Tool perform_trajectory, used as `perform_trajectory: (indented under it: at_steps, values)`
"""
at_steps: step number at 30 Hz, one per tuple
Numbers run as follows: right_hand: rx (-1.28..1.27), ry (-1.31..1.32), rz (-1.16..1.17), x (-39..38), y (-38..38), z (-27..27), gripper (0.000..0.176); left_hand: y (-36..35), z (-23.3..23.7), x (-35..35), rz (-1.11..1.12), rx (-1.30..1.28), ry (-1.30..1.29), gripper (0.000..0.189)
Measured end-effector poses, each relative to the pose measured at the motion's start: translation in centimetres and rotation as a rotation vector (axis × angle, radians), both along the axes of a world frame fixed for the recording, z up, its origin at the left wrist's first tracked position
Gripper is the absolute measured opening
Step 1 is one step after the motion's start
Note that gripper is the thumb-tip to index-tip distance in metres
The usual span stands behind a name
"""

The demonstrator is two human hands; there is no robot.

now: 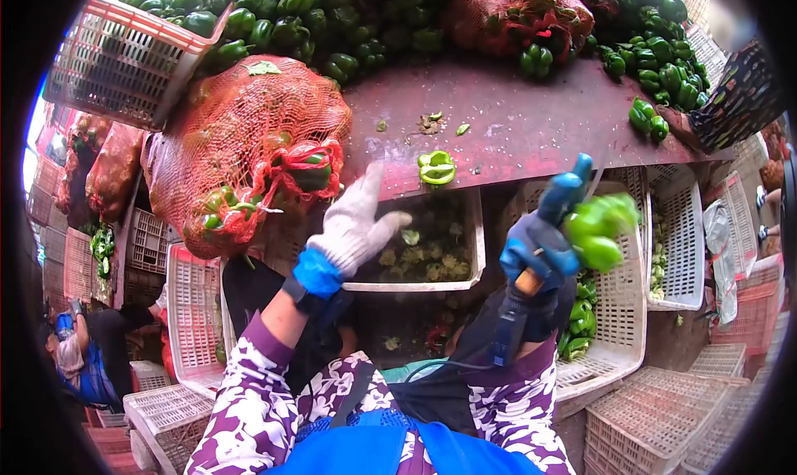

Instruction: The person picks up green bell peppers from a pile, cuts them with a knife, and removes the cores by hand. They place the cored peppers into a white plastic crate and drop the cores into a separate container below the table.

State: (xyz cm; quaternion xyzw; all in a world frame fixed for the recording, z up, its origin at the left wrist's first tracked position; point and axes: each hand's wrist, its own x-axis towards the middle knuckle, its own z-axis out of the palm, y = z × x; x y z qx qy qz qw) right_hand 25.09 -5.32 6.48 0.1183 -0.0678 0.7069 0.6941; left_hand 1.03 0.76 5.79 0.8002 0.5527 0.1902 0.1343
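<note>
My left hand (357, 222), in a white knit glove with a blue cuff, is open with thumb and fingers apart beside the red mesh sack (249, 135). My right hand (544, 243), in a blue glove, is closed around a tool's wooden handle (529, 282); its blade is hard to make out. A motion-blurred green pepper (602, 230) is at that hand's right side; whether the fingers grip it is unclear. A cut light-green pepper (437, 167) lies at the edge of the dark red table (515, 126).
Peppers are heaped behind, beside another mesh sack (519, 14). Below the table edge are a crate of scraps (477, 263), a pepper crate (623, 326) and a white crate (681, 234). A co-worker's hand (681, 128) is at right; another person (83, 350) is at lower left.
</note>
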Motion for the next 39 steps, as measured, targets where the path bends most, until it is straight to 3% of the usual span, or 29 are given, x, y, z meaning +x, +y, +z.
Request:
perform_trajectory:
  at_steps: [2,3,4,7,10,11,14,15,16,17,18,20,21,22,24,28,30,33,36,39]
  values:
    - [-0.017,0.203,-0.012,0.6,0.4,-0.4,0.057,2.2,-1.2,2.3,-0.096,0.174,-0.013,0.080]
    - [-0.016,0.302,-0.017,1.0,0.9,-0.4,0.059,3.3,-1.0,3.8,-0.181,0.139,-0.048,0.081]
    - [-0.013,0.402,-0.024,1.5,1.3,-0.6,0.061,4.8,-2.8,4.7,-0.237,0.231,0.042,0.078]
    - [-0.052,0.233,-0.018,2.0,1.9,-2.6,0.054,8.0,-4.7,7.0,-0.182,0.015,0.051,0.063]
    - [-0.307,0.091,-0.107,1.3,1.5,-3.3,0.051,9.9,-4.0,8.2,-0.154,0.071,0.160,0.055]
    - [-0.349,0.040,-0.106,1.1,1.5,-3.7,0.049,10.2,-2.7,8.9,-0.116,-0.009,0.118,0.049]
    - [-0.598,-0.172,-0.094,-0.1,2.1,-5.7,0.046,10.9,0.9,13.0,-0.158,0.126,-0.356,0.043]
    - [-0.716,-0.214,-0.095,-1.1,2.3,-5.1,0.046,10.3,3.4,15.0,-0.311,0.147,-0.414,0.047]
    - [-0.834,-0.259,-0.096,-2.0,2.5,-4.6,0.046,9.0,6.0,16.2,-0.485,0.009,-0.524,0.057]
    - [-0.633,-0.189,-0.058,-2.4,2.1,-7.2,0.045,7.1,9.5,16.6,-0.589,-0.139,-0.495,0.069]
    - [-0.611,-0.120,-0.014,-2.6,2.5,-7.1,0.044,7.6,7.9,17.2,-0.696,0.050,-0.430,0.078]
    - [-0.570,0.025,0.070,-2.8,3.1,-6.1,0.041,10.2,8.9,16.7,-0.701,0.032,-0.241,0.079]
    - [-0.628,-0.061,0.060,-2.8,3.2,-5.7,0.041,13.0,9.7,16.3,-0.610,-0.100,-0.051,0.071]
    - [-0.685,-0.145,0.046,-2.7,3.2,-5.3,0.041,16.5,7.8,15.0,-0.502,0.038,0.007,0.064]
    - [-0.648,-0.085,0.098,-2.5,3.3,-4.8,0.041,23.3,6.7,11.2,-0.281,0.069,0.312,0.058]
    - [-0.697,-0.110,0.084,-2.3,3.6,-3.9,0.043,33.1,3.1,2.1,0.266,0.014,0.531,0.064]
    - [-0.693,-0.216,0.073,-2.4,4.0,-3.5,0.044,35.7,-0.2,-2.4,0.457,0.030,0.580,0.050]
    - [-0.652,-0.268,0.117,-2.4,4.2,-3.9,0.045,36.6,1.0,-2.1,0.565,-0.200,0.505,0.066]
    - [-0.679,-0.321,0.140,-2.4,4.4,-3.3,0.045,37.5,0.6,-2.2,0.506,-0.181,0.627,0.063]
    - [-0.664,-0.330,0.109,-2.0,4.0,-3.2,0.049,36.6,1.6,-1.7,0.540,-0.211,0.524,0.060]
